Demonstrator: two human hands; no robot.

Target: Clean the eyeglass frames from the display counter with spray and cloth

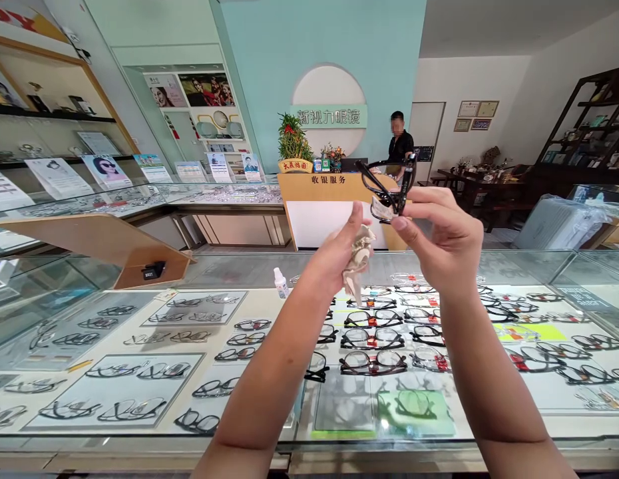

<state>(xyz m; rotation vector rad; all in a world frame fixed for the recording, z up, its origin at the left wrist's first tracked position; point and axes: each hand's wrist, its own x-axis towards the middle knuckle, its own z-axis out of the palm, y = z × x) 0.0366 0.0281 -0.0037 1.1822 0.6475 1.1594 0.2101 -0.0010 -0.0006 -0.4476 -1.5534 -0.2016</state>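
My right hand [442, 233] pinches a pair of black-framed eyeglasses [400, 193] between thumb and fingers, holding them up above the glass display counter. Part of a lens and the dark temples show; the fingers cover one end. Just left of the eyeglasses, my left hand [339, 249] is closed around a crumpled beige cleaning cloth [358, 263], thumb pointing up. A small gap separates the cloth from the eyeglasses. Below both hands, rows of eyeglasses [373, 339] with red tags lie inside the counter.
A small white bottle [280, 283] stands on the glass counter [239, 269], left of my hands. Further left is a tilted wooden board [100, 239]. A cashier desk [334, 223] with a potted plant [293, 140] stands ahead, a person [401, 145] behind it.
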